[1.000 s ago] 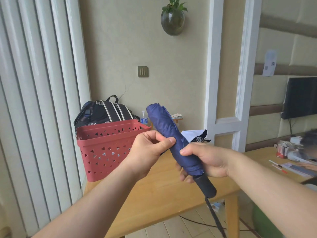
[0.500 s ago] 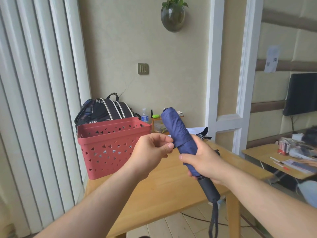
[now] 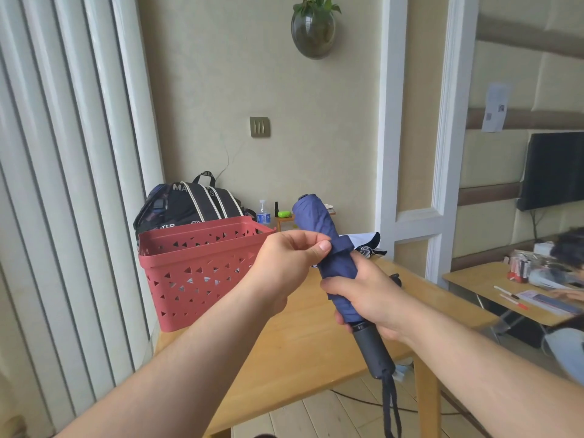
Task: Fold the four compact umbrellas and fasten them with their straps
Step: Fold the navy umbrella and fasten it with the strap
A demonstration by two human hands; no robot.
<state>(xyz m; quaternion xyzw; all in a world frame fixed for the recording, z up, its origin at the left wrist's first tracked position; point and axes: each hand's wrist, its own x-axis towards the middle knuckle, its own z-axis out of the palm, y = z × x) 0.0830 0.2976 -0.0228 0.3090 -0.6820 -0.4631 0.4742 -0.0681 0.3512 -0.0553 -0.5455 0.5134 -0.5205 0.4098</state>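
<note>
A folded navy compact umbrella (image 3: 316, 219) stands nearly upright in the air above the wooden table (image 3: 303, 349), tip up and dark handle (image 3: 374, 352) down, with a wrist cord hanging below. My right hand (image 3: 369, 295) grips its lower canopy just above the handle. My left hand (image 3: 290, 260) pinches the navy strap (image 3: 343, 243) that wraps round the canopy's middle. Behind the umbrella, part of a white and dark umbrella (image 3: 368, 245) lies on the table, mostly hidden.
A red perforated basket (image 3: 196, 267) stands on the table's far left corner, with a black backpack (image 3: 186, 205) behind it. White vertical blinds (image 3: 63, 184) fill the left. A second table (image 3: 493, 282) with small items and another person's hair stand at the right.
The umbrella has swung from tilted left to nearly upright and shifted right. My left hand has gone from resting against the canopy to pinching the strap round it.
</note>
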